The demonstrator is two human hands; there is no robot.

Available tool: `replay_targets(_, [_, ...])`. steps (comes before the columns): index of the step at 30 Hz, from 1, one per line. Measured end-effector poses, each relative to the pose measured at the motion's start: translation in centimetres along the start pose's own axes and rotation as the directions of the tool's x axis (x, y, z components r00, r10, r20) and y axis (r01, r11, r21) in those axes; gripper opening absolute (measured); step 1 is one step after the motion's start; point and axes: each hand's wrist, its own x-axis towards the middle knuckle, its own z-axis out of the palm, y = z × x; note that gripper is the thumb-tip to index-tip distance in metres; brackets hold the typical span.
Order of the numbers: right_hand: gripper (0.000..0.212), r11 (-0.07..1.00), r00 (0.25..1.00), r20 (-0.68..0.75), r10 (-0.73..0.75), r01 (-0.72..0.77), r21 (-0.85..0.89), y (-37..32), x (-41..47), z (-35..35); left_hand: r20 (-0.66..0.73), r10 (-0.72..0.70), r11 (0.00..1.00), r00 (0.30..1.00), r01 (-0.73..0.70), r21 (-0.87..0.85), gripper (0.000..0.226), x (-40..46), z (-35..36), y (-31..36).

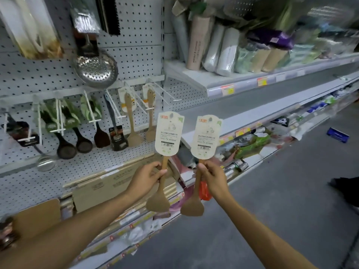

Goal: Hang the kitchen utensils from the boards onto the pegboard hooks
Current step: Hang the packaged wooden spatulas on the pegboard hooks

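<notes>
Both spatulas [158,183] stand near-upright, blades down.

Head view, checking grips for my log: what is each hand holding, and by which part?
Left hand grips a carded wooden spatula mid-handle, below its card. Right hand grips a second carded wooden spatula likewise.

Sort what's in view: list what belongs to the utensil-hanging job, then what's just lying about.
Job:
- left hand gripping a carded wooden spatula
- right hand gripping a second carded wooden spatula
- white wire pegboard hooks
- two matching spatulas already hung

Lying about:
- perforated steel skimmer
- rolled mats on the shelf
- blue box on the floor
</notes>
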Motion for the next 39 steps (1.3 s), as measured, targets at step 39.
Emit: replay_targets(39, [0.014, 0.983, 0.905, 0.409, 0.121, -0.167, 0.078, 5.1, 18.6, 4.8, -0.25, -0.129, 0.988, 0.96, 0.146, 0.052, 0.006, 5.6, -1.0, -4.0])
